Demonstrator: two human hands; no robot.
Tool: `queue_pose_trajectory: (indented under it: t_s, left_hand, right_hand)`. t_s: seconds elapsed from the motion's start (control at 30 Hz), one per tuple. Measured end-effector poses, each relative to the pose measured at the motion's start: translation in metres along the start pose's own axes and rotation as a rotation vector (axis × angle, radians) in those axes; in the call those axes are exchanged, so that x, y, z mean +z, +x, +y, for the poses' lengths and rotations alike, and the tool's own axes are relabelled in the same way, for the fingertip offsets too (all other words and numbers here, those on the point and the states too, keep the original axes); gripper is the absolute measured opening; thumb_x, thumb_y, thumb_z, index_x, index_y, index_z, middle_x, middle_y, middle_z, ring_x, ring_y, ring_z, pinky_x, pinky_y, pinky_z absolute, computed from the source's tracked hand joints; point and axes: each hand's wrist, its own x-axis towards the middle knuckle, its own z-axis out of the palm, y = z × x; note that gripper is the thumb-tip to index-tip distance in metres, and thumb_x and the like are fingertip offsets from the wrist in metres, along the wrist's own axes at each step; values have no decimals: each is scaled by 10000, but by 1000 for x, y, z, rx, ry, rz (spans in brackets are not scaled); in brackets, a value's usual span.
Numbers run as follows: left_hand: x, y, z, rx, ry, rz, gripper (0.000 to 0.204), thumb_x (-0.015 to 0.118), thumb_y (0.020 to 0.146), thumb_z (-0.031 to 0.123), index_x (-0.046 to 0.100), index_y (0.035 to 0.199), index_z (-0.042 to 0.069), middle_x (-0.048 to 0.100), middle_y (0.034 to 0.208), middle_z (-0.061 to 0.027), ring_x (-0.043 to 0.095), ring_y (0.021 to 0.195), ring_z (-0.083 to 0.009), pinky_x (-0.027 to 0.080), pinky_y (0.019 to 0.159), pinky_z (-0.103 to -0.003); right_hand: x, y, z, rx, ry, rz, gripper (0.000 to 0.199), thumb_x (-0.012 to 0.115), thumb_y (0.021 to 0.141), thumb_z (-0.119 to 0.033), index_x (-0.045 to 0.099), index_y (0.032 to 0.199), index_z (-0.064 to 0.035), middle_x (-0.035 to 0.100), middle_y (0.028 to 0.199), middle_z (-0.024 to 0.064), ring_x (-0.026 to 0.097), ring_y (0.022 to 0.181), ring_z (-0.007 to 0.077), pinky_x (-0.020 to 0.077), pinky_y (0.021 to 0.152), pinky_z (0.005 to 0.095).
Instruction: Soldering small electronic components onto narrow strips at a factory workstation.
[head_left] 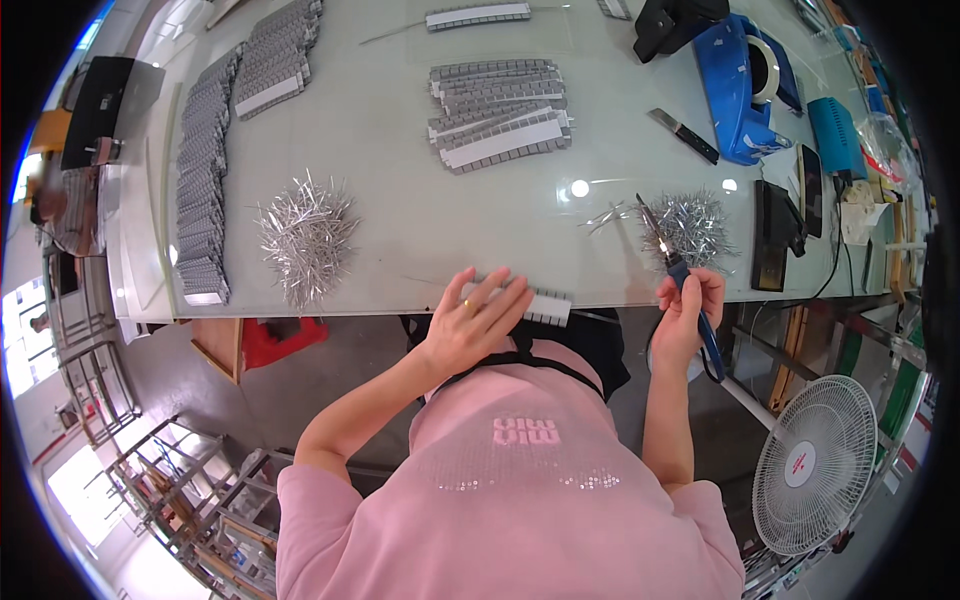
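Note:
My left hand (480,312) lies palm down at the table's near edge, fingers stretched out over a grey segmented strip with a white face (548,307). Part of this strip is hidden under the fingers, and a thin wire reaches out to their left. My right hand (690,305) is closed round the blue handle of a soldering iron (678,268). The iron's tip points away from me, over the left side of a pile of short silvery wire pieces (697,232). A larger pile of silvery wire pieces (306,240) lies left of my left hand.
Stacked grey strips (505,115) lie mid-table, with long rows of strips (205,180) at left. At right are a knife (685,137), a blue tape dispenser (735,95), a black box-like object (770,235) and a teal device (836,138). A white fan (815,465) stands below the table.

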Motion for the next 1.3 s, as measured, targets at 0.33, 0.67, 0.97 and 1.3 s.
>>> queue_pose_trajectory:
  t_s: [0.33, 0.67, 0.97, 1.3]
  left_hand:
    - [-36, 121, -114, -64, -12, 201, 300, 605, 771, 38, 646, 1065, 79, 678, 1034, -48, 642, 946, -219, 493, 881, -408]
    - [36, 222, -259, -112, 152, 184, 197, 571, 874, 124, 620, 1062, 91, 676, 997, -29, 642, 939, -246, 518, 780, -387]
    - [-9, 186, -213, -61, 36, 184, 269, 621, 865, 165, 641, 1119, 82, 655, 1129, -76, 611, 1042, -265, 484, 908, -390]
    - [7, 113, -110, -188, 45, 97, 488, 715, 792, 256, 572, 1234, 107, 609, 1230, -51, 514, 1206, -251, 316, 1069, -496]
  right_hand:
    - [-14, 19, 8, -51, 43, 157, 104, 566, 887, -96, 519, 967, -49, 589, 768, 76, 563, 575, 150, 402, 527, 239]
    - [-14, 19, 4, -71, 18, 225, 107, 563, 885, -124, 507, 949, -59, 578, 737, 72, 544, 558, 140, 388, 506, 229]
    - [-11, 23, -1, -91, -6, 201, 135, 564, 889, -136, 504, 969, -46, 590, 767, 84, 550, 568, 142, 389, 511, 229]
    - [3, 10, -7, -128, 19, 45, 126, 562, 888, -129, 498, 954, -43, 570, 763, 81, 558, 583, 146, 408, 524, 229]
